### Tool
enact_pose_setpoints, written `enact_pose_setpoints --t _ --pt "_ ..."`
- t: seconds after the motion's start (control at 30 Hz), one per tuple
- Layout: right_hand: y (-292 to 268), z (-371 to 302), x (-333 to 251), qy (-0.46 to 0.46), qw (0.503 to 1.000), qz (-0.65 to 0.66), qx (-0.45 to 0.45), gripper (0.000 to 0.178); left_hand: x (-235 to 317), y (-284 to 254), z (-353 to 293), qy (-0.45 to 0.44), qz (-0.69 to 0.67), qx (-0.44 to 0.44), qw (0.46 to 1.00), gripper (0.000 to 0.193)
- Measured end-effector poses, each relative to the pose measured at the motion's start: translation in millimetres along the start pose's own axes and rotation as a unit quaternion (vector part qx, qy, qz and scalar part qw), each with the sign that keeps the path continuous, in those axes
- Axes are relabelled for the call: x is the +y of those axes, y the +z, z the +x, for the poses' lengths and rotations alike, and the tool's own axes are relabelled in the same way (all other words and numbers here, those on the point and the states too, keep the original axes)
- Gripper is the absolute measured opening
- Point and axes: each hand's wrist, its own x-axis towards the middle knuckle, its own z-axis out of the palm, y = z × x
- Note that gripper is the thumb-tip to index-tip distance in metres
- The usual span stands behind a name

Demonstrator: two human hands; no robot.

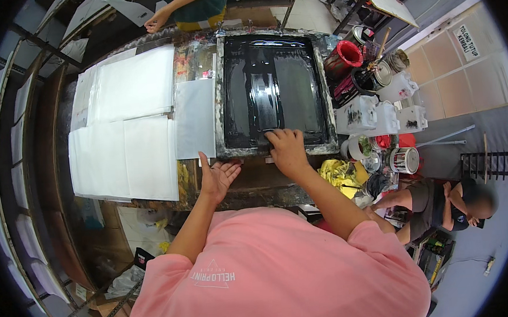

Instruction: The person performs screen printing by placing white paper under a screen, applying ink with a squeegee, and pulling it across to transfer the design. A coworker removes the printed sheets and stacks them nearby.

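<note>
Right hand: fingers bent over the near rim of the frame, centre of the picture; whether they pinch it, I cannot tell. Left hand: spread, palm up, bare, just by the frame's lower-left corner; contact unclear. Ink: black, wet-looking, inside the frame. Step, as I judge it: handling the frame at its near edge. Next move seems to call for a sure hold and a level frame, lest ink run. Edges: left, a grey sheet close alongside, paper beyond; right, a red tub and white jugs crowding in. Freest room: upward, and toward the wearer.
</note>
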Motion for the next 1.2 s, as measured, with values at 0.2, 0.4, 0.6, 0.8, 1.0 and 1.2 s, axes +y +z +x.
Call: enact_pose_setpoints --t 0.2,0.4,0.6,0.8,1.0,1.2 --pt "53.1 5.1 11.6 0.025 0.997 -0.048 -0.063 0.053 -0.8 -3.7 28.3 -0.083 0.022 0.099 0.991 0.136" --pt "78.0 124.1 58.9 0.035 0.996 -0.078 0.025 0.038 -5.7 -21.9 34.3 -0.112 0.036 0.072 0.990 0.116" --pt "64.4 223.7 104.4 0.025 0.996 -0.079 -0.027 0.045 5.4 -15.3 25.9 -0.119 0.061 0.050 0.990 0.111" --pt "21.4 129.5 64.5 -0.029 0.990 -0.086 -0.106 0.046 7.4 2.7 -0.9 -0.043 0.101 0.018 0.994 0.099" --pt "-88.9 40.2 -25.7 0.023 0.993 -0.054 -0.101 0.050 27.0 23.7 -29.2 0.081 0.102 -0.047 0.990 0.075" --pt "-157.2 121.6 -19.9 -0.027 0.960 -0.093 0.264 0.056 105.1 120.2 -45.7 0.264 0.097 -0.252 0.926 0.092"
